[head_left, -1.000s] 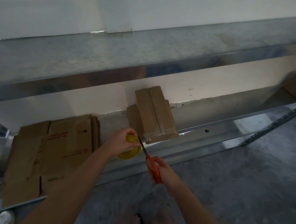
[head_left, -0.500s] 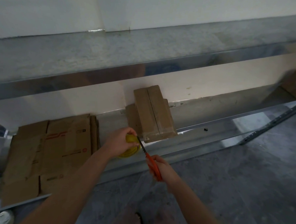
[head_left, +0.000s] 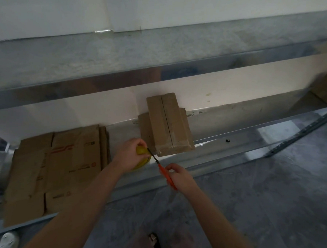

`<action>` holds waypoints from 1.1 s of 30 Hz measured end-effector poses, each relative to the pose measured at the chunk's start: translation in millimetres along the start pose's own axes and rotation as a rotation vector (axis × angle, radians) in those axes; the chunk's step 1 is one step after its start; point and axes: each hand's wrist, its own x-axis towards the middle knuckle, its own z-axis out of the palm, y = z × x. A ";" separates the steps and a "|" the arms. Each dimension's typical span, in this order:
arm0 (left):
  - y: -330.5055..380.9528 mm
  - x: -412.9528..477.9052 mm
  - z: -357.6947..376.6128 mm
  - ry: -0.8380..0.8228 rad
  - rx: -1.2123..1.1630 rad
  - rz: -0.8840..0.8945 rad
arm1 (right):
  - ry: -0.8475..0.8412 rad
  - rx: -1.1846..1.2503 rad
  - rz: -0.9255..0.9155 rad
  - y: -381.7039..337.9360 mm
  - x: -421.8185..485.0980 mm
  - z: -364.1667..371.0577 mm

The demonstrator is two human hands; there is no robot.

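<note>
A person's left hand (head_left: 130, 156) curls around a yellow roll (head_left: 141, 151) at the front edge of a low metal shelf (head_left: 121, 132), steadying it. The right hand (head_left: 180, 177) grips orange scissors (head_left: 164, 171), blades aimed at the roll, apparently for a cut, beside 1 taped carton (head_left: 168, 127).

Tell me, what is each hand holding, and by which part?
Left hand grips the yellow roll over its top; right hand holds the scissors by their orange handles, blades toward the roll.

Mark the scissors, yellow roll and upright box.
scissors (head_left: 163, 169): head view, orange handle near the blades.
yellow roll (head_left: 140, 150): head view, exposed top part.
box (head_left: 159, 128): head view, front face left of seam.
</note>
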 end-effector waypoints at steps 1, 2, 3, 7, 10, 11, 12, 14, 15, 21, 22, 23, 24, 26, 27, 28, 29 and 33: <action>0.1 0.4 0.1 0.004 -0.001 -0.004 | 0.011 -0.018 -0.006 0.3 2.0 -0.7; 0.3 0.5 0.6 0.008 -0.002 -0.008 | 0.019 -0.048 -0.011 1.3 3.8 -1.5; 0.3 0.7 1.4 0.011 -0.002 -0.013 | 0.025 -0.084 -0.014 2.5 5.6 -2.4; -1.6 1.9 3.7 0.034 -0.005 -0.022 | 0.020 -0.136 0.004 6.2 10.9 -2.7; -3.4 2.7 6.7 0.029 -0.029 -0.025 | -0.069 -0.087 0.034 7.7 11.1 2.1; -4.3 2.8 7.5 0.028 -0.036 -0.031 | -0.120 -0.069 0.047 8.9 9.9 4.8; -6.0 3.3 7.6 0.034 -0.045 -0.043 | -0.166 -0.049 0.059 10.6 8.0 6.8; -12.3 5.8 3.8 0.055 -0.082 -0.075 | -0.220 0.002 0.063 16.1 5.0 8.2; -15.7 6.9 0.3 0.060 -0.098 -0.088 | -0.225 0.006 0.059 19.1 4.0 7.0; -18.3 3.9 -10.1 0.023 -0.100 -0.072 | -0.165 -0.120 -0.032 16.3 1.5 -3.2; -16.7 3.0 -8.6 0.019 -0.109 -0.070 | -0.123 -0.166 -0.063 14.4 2.1 -3.8; -15.7 2.3 -6.9 0.019 -0.116 -0.067 | -0.075 -0.213 -0.091 12.3 3.4 -5.3; -15.2 1.6 -5.4 0.020 -0.118 -0.064 | -0.024 -0.259 -0.115 10.4 5.1 -7.4; -15.0 -0.4 -3.2 0.020 -0.115 -0.055 | 0.055 -0.368 -0.166 6.6 9.1 -13.3; -15.2 -1.2 -2.5 0.020 -0.112 -0.049 | 0.082 -0.436 -0.198 4.4 11.2 -16.7; -15.5 -2.2 -2.3 0.020 -0.114 -0.045 | 0.111 -0.508 -0.234 1.8 13.2 -19.9; -15.8 -3.4 -2.1 0.019 -0.121 -0.045 | 0.146 -0.578 -0.269 -0.6 15.7 -22.8; -19.4 -7.4 -5.4 0.001 -0.154 -0.058 | 0.228 -0.763 -0.325 -5.4 26.0 -33.4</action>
